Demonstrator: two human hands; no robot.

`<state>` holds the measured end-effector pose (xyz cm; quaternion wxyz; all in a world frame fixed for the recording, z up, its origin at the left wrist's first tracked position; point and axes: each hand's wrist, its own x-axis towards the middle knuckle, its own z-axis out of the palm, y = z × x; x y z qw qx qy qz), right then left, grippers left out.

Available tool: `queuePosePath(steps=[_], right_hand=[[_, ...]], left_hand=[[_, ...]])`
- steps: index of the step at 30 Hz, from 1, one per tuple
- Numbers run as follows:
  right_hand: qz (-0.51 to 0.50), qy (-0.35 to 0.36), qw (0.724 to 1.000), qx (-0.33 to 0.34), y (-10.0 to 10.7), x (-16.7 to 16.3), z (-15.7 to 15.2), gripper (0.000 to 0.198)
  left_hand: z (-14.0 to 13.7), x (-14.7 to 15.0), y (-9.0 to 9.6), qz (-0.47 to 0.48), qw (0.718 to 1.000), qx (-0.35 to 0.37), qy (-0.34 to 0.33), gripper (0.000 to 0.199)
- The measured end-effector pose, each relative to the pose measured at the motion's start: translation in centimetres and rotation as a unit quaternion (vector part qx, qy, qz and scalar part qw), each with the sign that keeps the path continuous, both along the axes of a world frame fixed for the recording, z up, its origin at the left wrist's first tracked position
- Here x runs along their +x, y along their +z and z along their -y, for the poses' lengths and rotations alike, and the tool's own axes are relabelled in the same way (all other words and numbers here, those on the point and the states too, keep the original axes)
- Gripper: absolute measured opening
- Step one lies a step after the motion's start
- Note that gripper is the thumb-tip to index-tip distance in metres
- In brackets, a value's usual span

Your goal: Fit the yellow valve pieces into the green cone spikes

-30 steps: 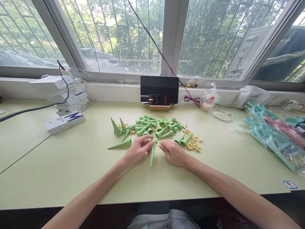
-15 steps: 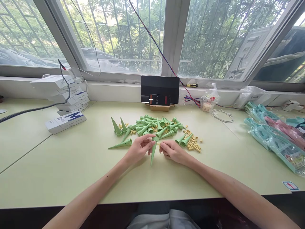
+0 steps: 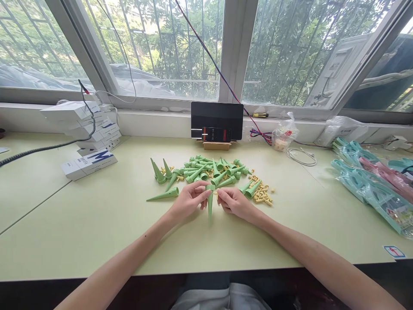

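My left hand (image 3: pixel 192 197) is closed on the capped upper end of a green plastic plant watering spike (image 3: pixel 210 207), whose tip points down toward me. In my right hand (image 3: pixel 234 200), thumb and forefinger pinch a small yellow plastic peg (image 3: pixel 216 193) beside the spike's upper part. Whether the peg touches the spike I cannot tell. Behind both hands lies a heap of green spikes (image 3: pixel 196 170). Small yellow pegs (image 3: pixel 263 194) are scattered to the right of it. A single spike (image 3: pixel 163 194) lies on its side left of my left hand.
White boxes (image 3: pixel 97 129) are stacked at the left. A phone (image 3: pixel 216 134) leans against a dark screen (image 3: pixel 217 114) at the back. Bagged teal and pink plastic items (image 3: pixel 371 185) lie at the right. A coiled white cable (image 3: pixel 301 157) rests near a plastic bag (image 3: pixel 284 134).
The spike in my left hand has swung from a slant to nearly straight, its tip shifting right. My right hand with the peg has moved very slightly right.
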<state>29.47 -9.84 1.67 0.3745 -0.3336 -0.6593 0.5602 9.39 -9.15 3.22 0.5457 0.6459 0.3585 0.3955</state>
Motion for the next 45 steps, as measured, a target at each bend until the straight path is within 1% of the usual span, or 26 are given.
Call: queuePosePath(steps=[1,3,5,8,11,17,20,25,30,34,40,45], right_hand=[[0.031,-0.025,0.998,0.051,0.0,0.0,0.0,0.045],[0.083,-0.067,0.983,0.147,-0.1,0.1,-0.1,0.039],[0.114,-0.084,0.967,0.211,-0.1,0.3,-0.2,0.032],[0.141,-0.098,0.949,0.266,-0.3,0.7,-0.3,0.024],[0.167,-0.11,0.929,0.313,-0.5,0.9,-0.4,0.022],[0.21,-0.101,0.887,0.399,-1.1,1.1,-0.7,0.021],[0.227,-0.089,0.882,0.404,-1.3,1.1,-0.7,0.022],[0.226,-0.084,0.889,0.389,-1.5,1.0,-0.6,0.022],[0.218,-0.08,0.894,0.383,-1.6,1.0,-0.6,0.023],[0.203,-0.079,0.907,0.361,-1.3,0.9,-0.4,0.027],[0.172,-0.083,0.933,0.306,-1.0,0.8,-0.3,0.031],[0.163,-0.084,0.941,0.286,-0.9,0.6,-0.3,0.034]], left_hand=[[0.1,0.0,0.2,0.0,1.0,-0.01,0.0,0.031],[0.1,0.0,0.4,0.001,1.0,-0.021,0.006,0.03],[0.2,-0.1,0.5,0.0,0.999,-0.028,0.017,0.03],[0.0,-0.1,0.5,-0.007,0.998,-0.044,0.032,0.032],[-0.1,-0.1,0.4,-0.01,0.998,-0.06,0.036,0.034],[-0.2,-0.1,0.2,-0.021,0.997,-0.065,0.026,0.036],[-0.2,-0.1,0.0,-0.031,0.997,-0.06,0.02,0.038],[-0.2,-0.2,-0.3,-0.03,0.999,-0.041,0.015,0.041],[-0.1,-0.2,-0.6,-0.032,0.999,-0.038,0.008,0.042],[-0.1,-0.2,-0.7,-0.041,0.999,-0.03,0.005,0.041],[0.0,-0.2,-0.6,-0.042,0.999,-0.006,-0.001,0.038],[0.0,-0.2,-0.7,-0.045,0.999,0.012,-0.001,0.034]])
